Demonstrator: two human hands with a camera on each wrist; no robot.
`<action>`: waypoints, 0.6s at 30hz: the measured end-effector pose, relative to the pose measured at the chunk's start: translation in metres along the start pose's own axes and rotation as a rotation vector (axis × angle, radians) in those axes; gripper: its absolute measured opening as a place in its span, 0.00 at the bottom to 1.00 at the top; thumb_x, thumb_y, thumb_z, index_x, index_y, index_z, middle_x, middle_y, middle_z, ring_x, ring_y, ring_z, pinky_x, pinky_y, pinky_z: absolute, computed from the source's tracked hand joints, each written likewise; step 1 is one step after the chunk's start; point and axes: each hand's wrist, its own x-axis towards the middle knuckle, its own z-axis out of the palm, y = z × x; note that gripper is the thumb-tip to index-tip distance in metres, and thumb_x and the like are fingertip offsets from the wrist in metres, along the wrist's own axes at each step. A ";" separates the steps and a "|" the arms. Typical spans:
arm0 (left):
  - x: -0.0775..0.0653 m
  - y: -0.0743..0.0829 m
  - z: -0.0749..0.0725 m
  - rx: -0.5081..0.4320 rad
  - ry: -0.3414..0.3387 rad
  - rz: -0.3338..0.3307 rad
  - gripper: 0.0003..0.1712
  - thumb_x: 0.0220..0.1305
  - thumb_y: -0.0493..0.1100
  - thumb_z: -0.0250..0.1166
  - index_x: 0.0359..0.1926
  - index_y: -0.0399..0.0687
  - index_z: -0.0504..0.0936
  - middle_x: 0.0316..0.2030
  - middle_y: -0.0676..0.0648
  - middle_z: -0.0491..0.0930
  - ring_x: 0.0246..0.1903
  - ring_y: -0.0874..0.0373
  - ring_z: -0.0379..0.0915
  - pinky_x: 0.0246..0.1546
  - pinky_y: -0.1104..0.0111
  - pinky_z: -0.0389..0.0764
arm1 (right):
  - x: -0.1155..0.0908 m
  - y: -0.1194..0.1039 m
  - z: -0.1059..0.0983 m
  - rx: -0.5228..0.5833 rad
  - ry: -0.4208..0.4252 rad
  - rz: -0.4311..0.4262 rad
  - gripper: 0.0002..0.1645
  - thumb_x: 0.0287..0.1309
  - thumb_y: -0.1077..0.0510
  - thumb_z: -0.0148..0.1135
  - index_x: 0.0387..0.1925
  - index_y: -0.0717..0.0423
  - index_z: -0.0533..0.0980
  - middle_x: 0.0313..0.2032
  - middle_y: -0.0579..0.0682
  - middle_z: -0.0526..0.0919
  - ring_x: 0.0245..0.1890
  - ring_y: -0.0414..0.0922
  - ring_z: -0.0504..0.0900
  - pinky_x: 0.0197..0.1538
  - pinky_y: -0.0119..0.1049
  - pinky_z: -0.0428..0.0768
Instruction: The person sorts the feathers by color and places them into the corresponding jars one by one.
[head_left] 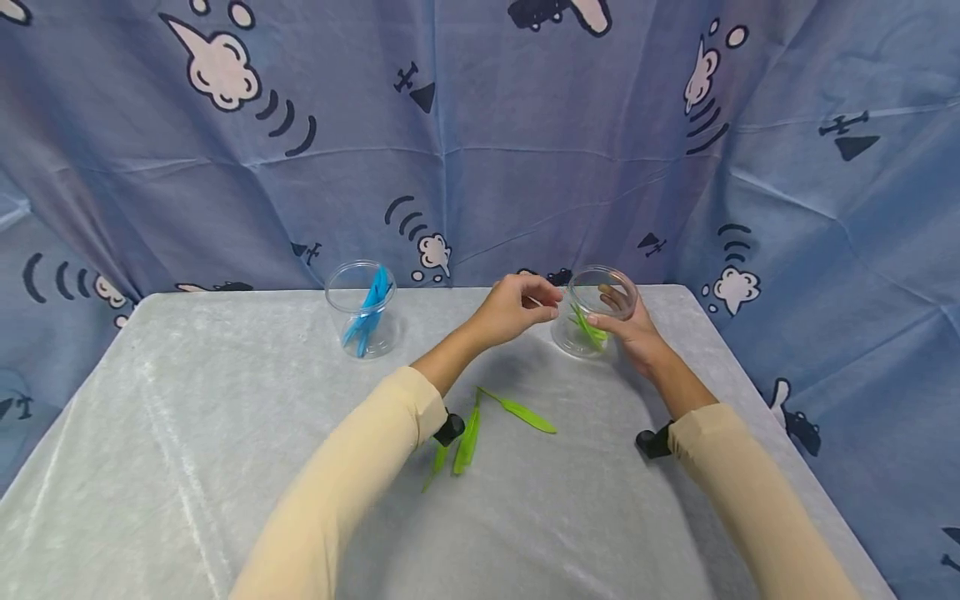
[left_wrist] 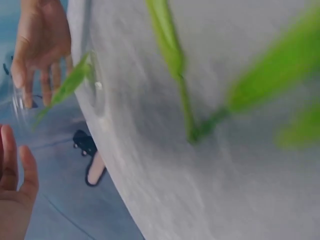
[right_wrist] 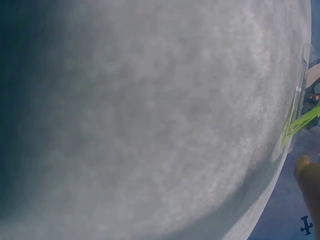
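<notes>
On the right side of the table, my right hand holds a clear plastic cup, thumb in front and fingers behind. Thin green leaf-like pieces lie inside that cup. My left hand is just left of its rim, fingers loosely bent and apart from the thumb, with nothing seen in them. The left wrist view shows this hand partly cut off at the edge. Loose green leaf-like pieces lie on the table below and between the forearms, one partly hidden by the left wrist.
A second clear cup with blue leaf-like pieces stands at the back left. The table has a whitish cover. A patterned blue curtain hangs behind and along the right side.
</notes>
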 end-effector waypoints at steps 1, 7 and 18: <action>-0.003 -0.002 -0.003 0.002 -0.021 0.000 0.10 0.65 0.33 0.67 0.47 0.37 0.84 0.43 0.42 0.84 0.41 0.55 0.80 0.43 0.73 0.79 | 0.000 0.000 0.000 -0.001 0.001 0.001 0.57 0.60 0.70 0.63 0.78 0.41 0.41 0.77 0.59 0.46 0.77 0.52 0.45 0.75 0.52 0.48; -0.024 -0.018 -0.015 -0.001 -0.113 -0.041 0.10 0.61 0.29 0.68 0.45 0.34 0.83 0.40 0.39 0.84 0.40 0.54 0.80 0.46 0.71 0.80 | -0.001 0.000 -0.002 0.004 -0.002 0.012 0.56 0.61 0.70 0.62 0.77 0.39 0.41 0.77 0.58 0.45 0.77 0.52 0.44 0.76 0.52 0.46; -0.052 -0.044 -0.018 0.019 -0.262 -0.055 0.12 0.60 0.25 0.66 0.46 0.27 0.81 0.41 0.33 0.84 0.39 0.55 0.81 0.46 0.69 0.81 | -0.001 -0.001 0.000 0.004 -0.002 0.016 0.56 0.60 0.69 0.63 0.77 0.37 0.43 0.77 0.58 0.45 0.77 0.52 0.44 0.76 0.52 0.47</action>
